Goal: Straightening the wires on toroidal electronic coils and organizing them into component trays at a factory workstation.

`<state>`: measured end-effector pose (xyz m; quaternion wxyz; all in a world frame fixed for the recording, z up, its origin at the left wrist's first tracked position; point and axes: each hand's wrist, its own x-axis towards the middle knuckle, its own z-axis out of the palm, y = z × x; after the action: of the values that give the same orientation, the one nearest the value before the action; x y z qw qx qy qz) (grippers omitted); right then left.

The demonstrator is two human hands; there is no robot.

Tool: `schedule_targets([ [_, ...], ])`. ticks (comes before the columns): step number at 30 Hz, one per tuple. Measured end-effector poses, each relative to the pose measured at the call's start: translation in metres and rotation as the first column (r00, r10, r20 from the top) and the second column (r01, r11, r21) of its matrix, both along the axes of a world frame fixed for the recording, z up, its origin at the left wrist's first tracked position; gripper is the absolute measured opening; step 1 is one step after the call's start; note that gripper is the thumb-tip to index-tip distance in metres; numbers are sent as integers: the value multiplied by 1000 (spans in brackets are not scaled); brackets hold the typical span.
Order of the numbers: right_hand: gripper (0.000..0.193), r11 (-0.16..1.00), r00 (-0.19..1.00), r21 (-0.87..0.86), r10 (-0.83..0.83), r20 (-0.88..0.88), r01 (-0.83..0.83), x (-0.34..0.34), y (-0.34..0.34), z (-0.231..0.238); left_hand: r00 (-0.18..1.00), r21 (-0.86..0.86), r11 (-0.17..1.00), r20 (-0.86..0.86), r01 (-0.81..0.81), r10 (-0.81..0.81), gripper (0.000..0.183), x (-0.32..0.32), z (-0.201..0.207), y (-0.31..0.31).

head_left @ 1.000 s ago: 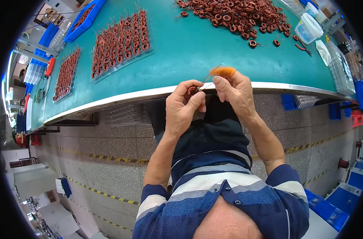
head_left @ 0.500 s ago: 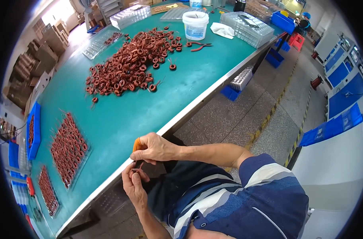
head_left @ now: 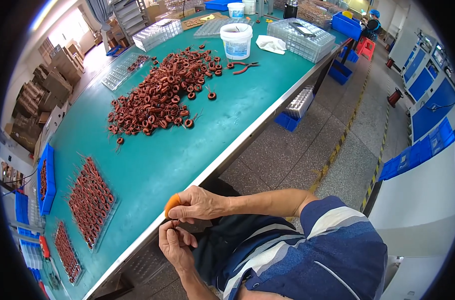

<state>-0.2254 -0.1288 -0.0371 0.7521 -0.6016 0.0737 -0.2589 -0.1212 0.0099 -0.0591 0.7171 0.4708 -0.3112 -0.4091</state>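
Just off the near table edge, both my hands meet close together. Between the fingertips of my left hand (head_left: 176,247), thumb against index finger, is a small red-brown wound ring coil (head_left: 174,224), mostly hidden by the fingers. Directly above it my right hand (head_left: 203,204) is closed in a pinch, its thumb pressed against a finger wearing an orange cover (head_left: 172,204). What the right fingertips grip is hidden. Across the green table (head_left: 152,175) lies a big heap of similar coils (head_left: 160,95) with thin wire leads. Two clear trays of coils, one larger (head_left: 91,200) and one smaller (head_left: 67,250), stand at the left.
Red-handled pliers (head_left: 241,69) lie beside a white bucket (head_left: 236,42). Clear stacked trays (head_left: 301,40) and a white cloth (head_left: 271,44) sit at the far right. A blue bin (head_left: 46,177) is on the left side. Farther back, a person (head_left: 372,25) is near a red stool (head_left: 366,48).
The view has shifted slightly, so the table things appear displaced. My hands stay together at the table edge, and the right thumb and orange-covered finger have drawn closer over the coil.
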Motion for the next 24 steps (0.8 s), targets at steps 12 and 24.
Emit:
schedule_targets([
  [12, 30, 972, 962, 1, -233, -146, 235, 4, 1, -14, 974, 45, 982, 145, -181, 173, 27, -1, 3, 6],
  [24, 29, 979, 976, 171, 142, -167, -113, 11, 15, -7, 318, 76, 952, 948, -297, 23, 15, 26, 16, 7],
])
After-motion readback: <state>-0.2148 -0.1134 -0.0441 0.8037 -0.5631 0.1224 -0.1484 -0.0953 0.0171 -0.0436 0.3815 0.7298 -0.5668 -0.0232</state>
